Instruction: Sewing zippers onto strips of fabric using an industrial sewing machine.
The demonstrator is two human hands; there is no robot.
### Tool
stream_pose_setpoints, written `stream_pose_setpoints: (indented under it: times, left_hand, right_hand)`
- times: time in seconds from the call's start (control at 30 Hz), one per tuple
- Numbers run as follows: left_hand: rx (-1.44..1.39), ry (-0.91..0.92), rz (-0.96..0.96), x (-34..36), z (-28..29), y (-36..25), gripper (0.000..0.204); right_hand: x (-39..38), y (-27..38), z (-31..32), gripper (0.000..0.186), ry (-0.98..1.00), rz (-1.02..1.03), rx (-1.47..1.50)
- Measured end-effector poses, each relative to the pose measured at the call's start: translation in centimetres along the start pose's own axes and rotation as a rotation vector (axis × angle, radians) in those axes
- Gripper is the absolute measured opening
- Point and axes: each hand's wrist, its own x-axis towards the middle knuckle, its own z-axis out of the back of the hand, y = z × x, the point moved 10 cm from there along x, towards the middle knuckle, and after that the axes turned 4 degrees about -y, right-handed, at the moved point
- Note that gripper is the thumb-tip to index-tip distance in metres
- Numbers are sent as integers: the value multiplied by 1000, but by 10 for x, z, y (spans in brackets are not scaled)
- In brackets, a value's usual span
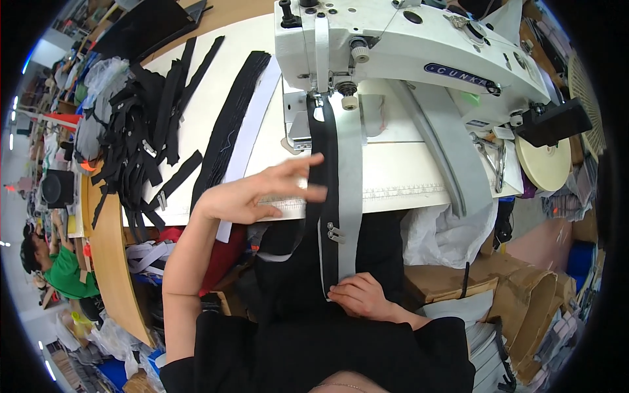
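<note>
Black zipper tape (pixel 330 262) beside a grey strip (pixel 351 190) runs, in the head view, from the sewing machine (pixel 406 49) toward us. Before the machine, our right hand (pixel 362 296) pinches the tape's near end; our left hand (pixel 252 195) spreads open fingers over it, contact unclear.

Around my white desk (pixel 406 171), I see glowing strip lights (pixel 46 360) far left, cardboard boxes (pixel 452 276) at right.
</note>
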Motion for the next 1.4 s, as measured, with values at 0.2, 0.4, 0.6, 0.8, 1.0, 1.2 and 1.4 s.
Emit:
stream_pose_setpoints:
  times: [0.2,0.4,0.6,0.8,1.0,1.2,1.4]
  left_hand:
    - [275,-604,17,19,51,30,48]
    - [476,-771,-44,33,59,42,25]
    - [491,-796,-24,40,57,47,20]
    - [468,-841,-10,34,54,44,22]
    - [543,-841,-111,35,52,37,21]
    - [488,-869,-61,34,53,41,24]
    - [478,-887,-80,33,56,44,22]
  right_hand:
    - [3,2,-1,29,2,1,3]
    - [5,3,1,28,-11,-2,-10]
    - [3,4,2,25,-21,7,-10]
    - [1,1,1,26,-13,20,21]
    - [7,-2,6,28,-47,16,31]
    - [22,-7,15,25,-108,-30,21]
    - [39,-14,27,24,-156,-72,7]
